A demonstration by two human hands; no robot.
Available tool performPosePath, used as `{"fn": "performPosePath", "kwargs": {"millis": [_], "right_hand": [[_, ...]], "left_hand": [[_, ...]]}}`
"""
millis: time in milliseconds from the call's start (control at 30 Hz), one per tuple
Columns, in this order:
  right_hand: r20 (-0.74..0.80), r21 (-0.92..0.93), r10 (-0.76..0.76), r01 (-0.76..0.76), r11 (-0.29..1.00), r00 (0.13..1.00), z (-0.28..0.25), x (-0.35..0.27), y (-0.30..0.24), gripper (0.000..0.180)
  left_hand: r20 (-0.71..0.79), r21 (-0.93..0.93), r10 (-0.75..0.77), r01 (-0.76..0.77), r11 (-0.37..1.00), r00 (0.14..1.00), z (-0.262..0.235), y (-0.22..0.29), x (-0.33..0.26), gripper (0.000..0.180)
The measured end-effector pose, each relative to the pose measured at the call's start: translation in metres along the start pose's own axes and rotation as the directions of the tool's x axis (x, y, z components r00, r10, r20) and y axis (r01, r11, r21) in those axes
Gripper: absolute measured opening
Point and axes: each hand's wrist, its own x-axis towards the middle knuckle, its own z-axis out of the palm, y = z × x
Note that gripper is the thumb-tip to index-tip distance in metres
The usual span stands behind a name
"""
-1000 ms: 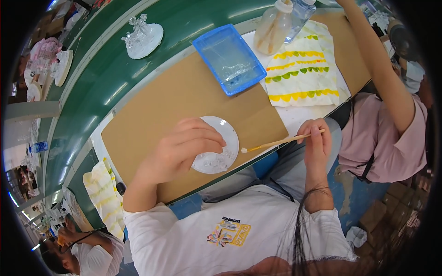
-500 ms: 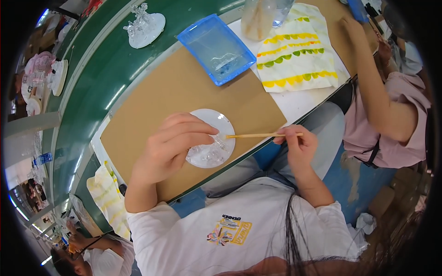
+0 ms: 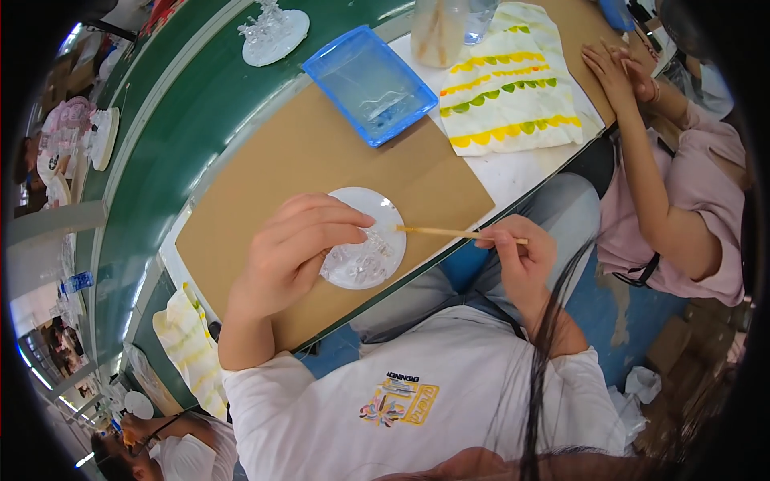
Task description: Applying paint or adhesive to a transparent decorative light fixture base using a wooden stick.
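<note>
The person sits at a long table with one brown board (image 3: 321,160) laid on it. On the board, near its front edge, lies one round white disc (image 3: 381,210) carrying a cluster of small clear pieces (image 3: 365,258); they are too small and glassy to count. The left hand (image 3: 293,252) rests on the disc's left half, fingers curled down and pinching at the clear pieces. The right hand (image 3: 521,260) hangs just off the table edge, above the lap, closed on one thin wooden stick (image 3: 449,232); the stick lies almost level and its tip reaches the disc's right rim, close to the left fingertips.

Farther back on the board sits one blue tray (image 3: 337,68), shallow, with something clear in it. To its right lies one white cloth (image 3: 513,100) with three wavy bands, two yellow and one green. Behind the cloth stand two clear containers (image 3: 439,32), side by side.

On the green belt (image 3: 184,136) beyond the board stands one more white disc (image 3: 277,40) with clear figures on it.

At the right, a neighbour in pink (image 3: 706,192) leans on the table with two hands (image 3: 618,68) pressed together. A second striped cloth (image 3: 192,345) hangs at the lower left
</note>
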Motion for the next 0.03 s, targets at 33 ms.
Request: {"fn": "performPosePath", "kwargs": {"millis": [33], "right_hand": [[0.005,0.001,-0.001,0.001,1.000,1.000,0.0006,0.0010,0.0001,0.018]], "left_hand": [[0.009,0.010,-0.006,0.006,1.000,1.000,-0.0006,0.0001,-0.0001,0.033]]}}
